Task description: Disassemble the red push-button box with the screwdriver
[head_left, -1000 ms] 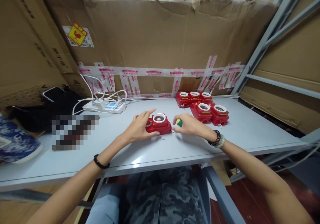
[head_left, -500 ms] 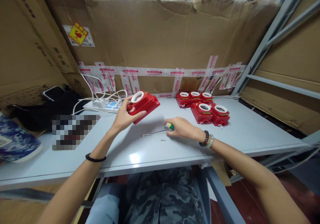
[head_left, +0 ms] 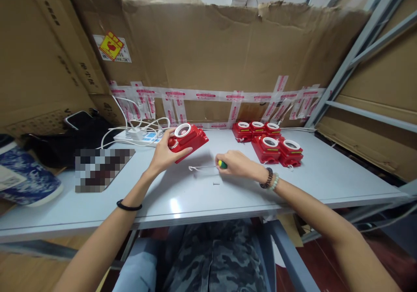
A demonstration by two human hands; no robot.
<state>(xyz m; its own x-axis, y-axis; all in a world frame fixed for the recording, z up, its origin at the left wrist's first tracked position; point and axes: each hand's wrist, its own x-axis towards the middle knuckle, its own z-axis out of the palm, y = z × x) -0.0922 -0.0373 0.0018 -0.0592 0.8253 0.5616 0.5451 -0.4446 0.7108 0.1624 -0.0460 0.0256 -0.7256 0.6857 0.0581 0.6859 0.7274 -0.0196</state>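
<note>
**One red housing lifted off the bench, screwdriver held low beside it**

The left hand (head_left: 164,153) is clamped on a red plastic housing with a white ring on its face (head_left: 189,136). It holds the housing clear of the pale grey bench (head_left: 309,174), thumb on the near side and fingers wrapped behind. The housing is tilted, with its ringed face turned up and towards the person. That grip seems to carry its whole weight and leave the face uncovered.

The right hand (head_left: 239,164) is closed around a small screwdriver with a green and yellow handle (head_left: 222,164) and rests low on the bench. A thin pale line runs left from the handle along the surface. Whether that is the tool's shaft or a cord cannot be told. A tiny dark screw (head_left: 215,183) lies loose just in front of it, apart from both hands.

Five more red ring-topped housings (head_left: 270,142) sit bunched together at the back right, touching one another and well apart from the held one. This leaves the middle of the bench bare between the two hands.

At the back left, a white power strip with looping white cables (head_left: 137,136) lies just beyond the lifted housing. A black bag (head_left: 65,140) and a blue patterned bundle (head_left: 29,179) crowd the left end.

A taped brown cardboard wall (head_left: 211,53) closes the far edge. A slanted grey metal rack post (head_left: 345,61) bounds the right, and the near edge is open.
</note>
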